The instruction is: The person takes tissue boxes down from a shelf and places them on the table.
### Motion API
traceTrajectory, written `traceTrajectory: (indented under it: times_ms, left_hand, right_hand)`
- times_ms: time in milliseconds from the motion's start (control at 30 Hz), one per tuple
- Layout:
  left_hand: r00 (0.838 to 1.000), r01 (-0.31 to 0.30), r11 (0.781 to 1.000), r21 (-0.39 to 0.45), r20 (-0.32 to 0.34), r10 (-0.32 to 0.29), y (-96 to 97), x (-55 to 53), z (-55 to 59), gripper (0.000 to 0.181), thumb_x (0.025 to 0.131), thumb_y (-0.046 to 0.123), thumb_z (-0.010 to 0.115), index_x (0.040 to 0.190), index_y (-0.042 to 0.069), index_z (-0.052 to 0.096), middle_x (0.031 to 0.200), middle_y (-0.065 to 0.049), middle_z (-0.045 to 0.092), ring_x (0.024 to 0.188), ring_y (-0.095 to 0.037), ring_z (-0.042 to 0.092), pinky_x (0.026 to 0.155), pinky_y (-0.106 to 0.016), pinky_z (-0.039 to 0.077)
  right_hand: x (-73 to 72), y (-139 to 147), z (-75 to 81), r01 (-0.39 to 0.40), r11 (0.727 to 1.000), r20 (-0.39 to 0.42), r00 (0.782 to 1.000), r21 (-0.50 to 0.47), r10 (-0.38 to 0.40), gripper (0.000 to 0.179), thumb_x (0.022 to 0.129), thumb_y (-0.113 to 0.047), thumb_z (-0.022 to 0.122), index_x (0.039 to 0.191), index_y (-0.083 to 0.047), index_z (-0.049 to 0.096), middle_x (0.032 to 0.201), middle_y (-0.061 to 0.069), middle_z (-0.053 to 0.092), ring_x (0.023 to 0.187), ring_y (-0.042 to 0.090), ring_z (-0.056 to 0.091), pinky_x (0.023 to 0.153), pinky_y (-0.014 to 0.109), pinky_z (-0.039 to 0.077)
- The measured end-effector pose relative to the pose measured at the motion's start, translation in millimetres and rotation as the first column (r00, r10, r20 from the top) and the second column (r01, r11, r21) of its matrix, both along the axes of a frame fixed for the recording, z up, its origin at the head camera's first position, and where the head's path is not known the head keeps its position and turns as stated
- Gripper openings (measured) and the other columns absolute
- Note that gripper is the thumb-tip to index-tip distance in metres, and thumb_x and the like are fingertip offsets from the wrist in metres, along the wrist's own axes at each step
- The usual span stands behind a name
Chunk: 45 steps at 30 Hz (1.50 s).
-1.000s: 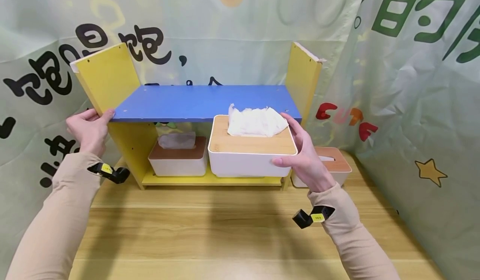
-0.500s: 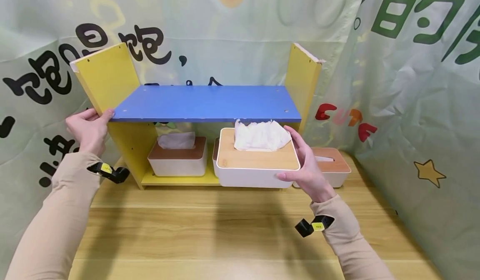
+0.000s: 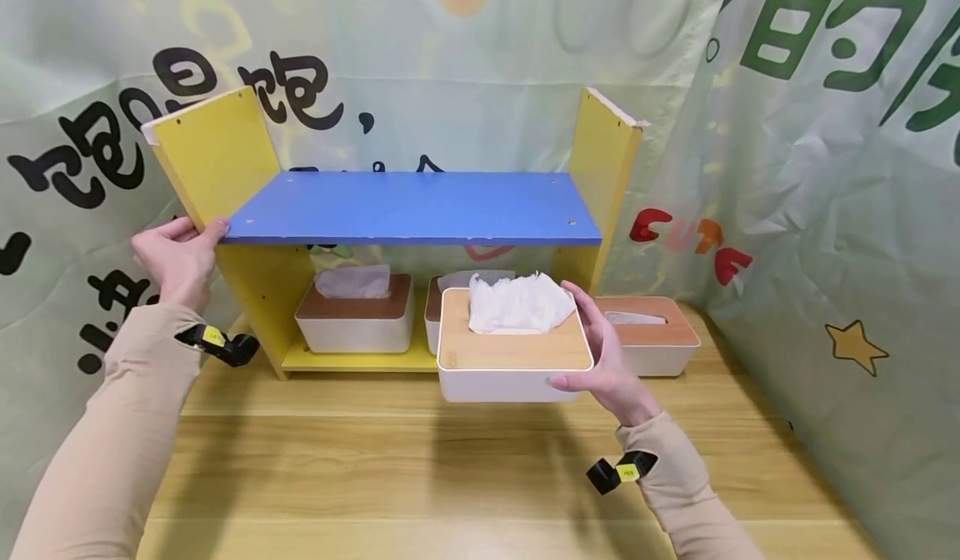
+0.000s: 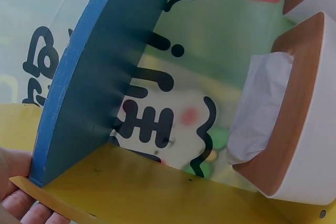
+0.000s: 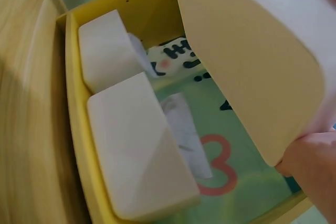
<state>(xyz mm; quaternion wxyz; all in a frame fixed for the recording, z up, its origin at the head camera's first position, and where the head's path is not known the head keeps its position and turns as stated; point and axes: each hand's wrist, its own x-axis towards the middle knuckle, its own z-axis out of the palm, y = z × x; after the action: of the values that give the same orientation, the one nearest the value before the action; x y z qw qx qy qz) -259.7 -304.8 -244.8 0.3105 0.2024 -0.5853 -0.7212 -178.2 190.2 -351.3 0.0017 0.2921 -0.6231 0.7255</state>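
My right hand (image 3: 607,360) grips the right side of a white tissue box (image 3: 513,385) with a light wooden lid, thumb on its front. A crumpled white tissue sticks up from the lid. The box hangs above the table in front of the shelf; its underside shows in the right wrist view. My left hand (image 3: 180,260) pinches the left yellow side panel of the shelf unit (image 3: 213,156), thumb beside the blue board (image 3: 412,202). In the left wrist view the fingers (image 4: 18,203) wrap the panel's edge.
Two tissue boxes with brown lids stand in the lower compartment: a left one (image 3: 354,335) and a right one (image 5: 139,150), partly hidden in the head view. Another tissue box (image 3: 660,356) sits on the wooden table (image 3: 315,477) right of the shelf. A printed cloth (image 3: 810,277) hangs around.
My right hand has brought the held tissue box lower and toward me, away from the shelf opening, uncovering part of the box behind it. My left hand has stayed on the panel.
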Motion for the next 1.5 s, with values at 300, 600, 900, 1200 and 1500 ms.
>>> traceTrajectory:
  times_ms: [300,600,900,1200,1500]
  left_hand:
    - [1.000,0.002,1.000,0.002,0.001,-0.002,0.1,-0.7,0.3,0.024,0.077,-0.001,0.083,0.085,0.020,0.074,0.061,0.014,0.065,0.066,0.002,0.065,0.062,-0.006,0.052]
    - [1.000,0.007,1.000,-0.013,0.009,-0.007,0.5,0.1,0.2,0.024,0.078,0.000,0.083,0.085,0.021,0.072,0.063,0.015,0.065,0.068,0.003,0.065,0.065,-0.006,0.053]
    - [0.999,0.009,0.999,-0.044,0.037,-0.008,0.7,-1.0,0.7,0.030,0.079,0.002,0.083,0.104,0.017,0.076,0.062,0.017,0.065,0.067,0.004,0.065,0.065,-0.006,0.053]
    - [1.000,0.013,1.000,-0.020,0.010,-0.013,-1.2,0.0,-0.4,0.026,0.078,-0.001,0.082,0.095,0.019,0.076,0.060,0.016,0.065,0.066,0.003,0.066,0.065,-0.006,0.053]
    - [1.000,0.009,0.999,-0.032,0.026,-0.009,-1.0,1.0,0.1,0.040,0.078,0.000,0.082,0.117,0.009,0.074,0.058,0.017,0.065,0.063,0.004,0.065,0.062,-0.006,0.052]
  right_hand:
    - [0.7,3.0,-19.9,0.003,1.000,0.003,1.000,0.007,-0.004,0.114,0.070,-0.011,0.089,0.158,-0.009,0.017,0.145,-0.003,0.045,0.124,0.007,0.052,0.100,0.022,0.053]
    - [4.5,12.2,-37.9,-0.012,1.000,-0.040,0.999,0.007,0.012,0.113,0.070,-0.009,0.088,0.158,-0.005,0.017,0.147,-0.004,0.045,0.127,0.006,0.051,0.102,0.021,0.051]
    - [11.8,30.9,-52.7,-0.005,1.000,-0.076,0.997,-0.018,0.004,0.112,0.067,0.004,0.083,0.157,0.001,0.016,0.146,-0.003,0.048,0.125,0.006,0.052,0.101,0.021,0.050]
    - [16.7,55.9,-66.7,0.052,0.999,-0.064,0.997,0.010,-0.051,0.114,0.062,0.015,0.077,0.158,0.000,0.018,0.151,-0.004,0.045,0.129,0.004,0.050,0.103,0.018,0.048]
    - [28.0,82.9,-79.8,0.093,0.995,-0.032,0.995,0.032,-0.092,0.115,0.063,0.021,0.072,0.159,-0.002,0.014,0.146,-0.006,0.047,0.125,0.003,0.053,0.101,0.019,0.051]
